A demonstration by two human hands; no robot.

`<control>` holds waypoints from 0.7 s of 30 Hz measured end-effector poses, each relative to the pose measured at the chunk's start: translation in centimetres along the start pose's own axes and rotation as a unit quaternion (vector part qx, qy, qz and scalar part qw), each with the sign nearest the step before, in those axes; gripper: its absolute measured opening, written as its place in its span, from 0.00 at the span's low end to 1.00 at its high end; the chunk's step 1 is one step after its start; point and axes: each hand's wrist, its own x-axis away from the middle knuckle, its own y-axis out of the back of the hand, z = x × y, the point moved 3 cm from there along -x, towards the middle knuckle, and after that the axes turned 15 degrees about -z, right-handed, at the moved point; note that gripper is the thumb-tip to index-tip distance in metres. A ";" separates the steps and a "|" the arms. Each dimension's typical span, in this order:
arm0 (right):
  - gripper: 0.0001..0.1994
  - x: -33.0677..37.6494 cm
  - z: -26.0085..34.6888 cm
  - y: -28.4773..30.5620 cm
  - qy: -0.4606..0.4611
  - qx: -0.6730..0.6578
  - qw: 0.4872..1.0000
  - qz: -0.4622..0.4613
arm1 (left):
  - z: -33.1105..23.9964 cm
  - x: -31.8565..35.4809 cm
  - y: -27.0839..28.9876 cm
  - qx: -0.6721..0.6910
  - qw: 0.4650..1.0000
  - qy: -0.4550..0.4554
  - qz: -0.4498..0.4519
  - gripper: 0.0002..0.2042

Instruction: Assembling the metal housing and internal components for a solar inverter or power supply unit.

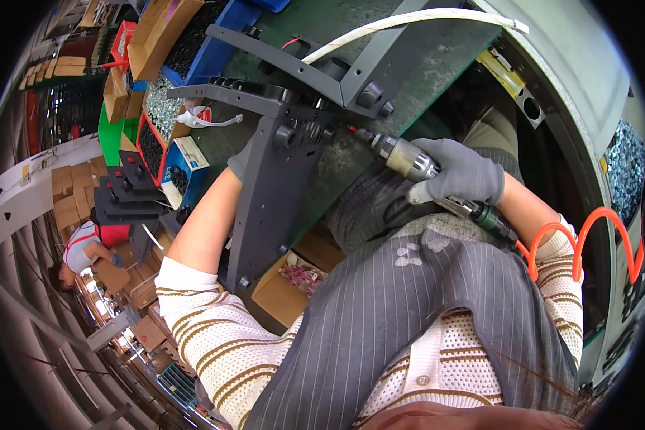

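My right hand (462, 172), in a grey glove, is closed round an air screwdriver (406, 159). An orange coiled hose (579, 229) runs from the tool's rear end. The red tip of the bit points at a dark grey metal housing (272, 193), close beside its round black feet; I cannot tell whether it touches. My left hand (242, 163), also gloved, is at the housing's far left side, its fingers hidden behind the panel. A second dark housing (387, 57) lies beyond, with a white sleeved cable (416, 18) arching over it.
Bins of screws (166, 107) and a blue bin of black parts (201, 43) line the back left. Below the bench is an open cardboard box (279, 290) with scraps. A co-worker (89, 247) bends over cartons at far left. Metal fasteners (623, 168) lie at the right.
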 end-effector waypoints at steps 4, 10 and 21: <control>0.29 0.3 0.4 0.4 0.001 0.003 1.000 -0.010 | 1.9 0.9 3.7 0.033 0.998 0.045 -0.002 0.18; 0.31 0.6 -0.1 0.8 -0.039 -0.009 0.999 0.020 | 2.7 3.5 13.0 -0.010 0.983 0.050 -0.175 0.20; 0.38 1.5 -2.1 0.5 -0.084 -0.165 0.981 0.053 | 18.5 -1.2 23.5 0.312 0.888 0.138 -0.308 0.23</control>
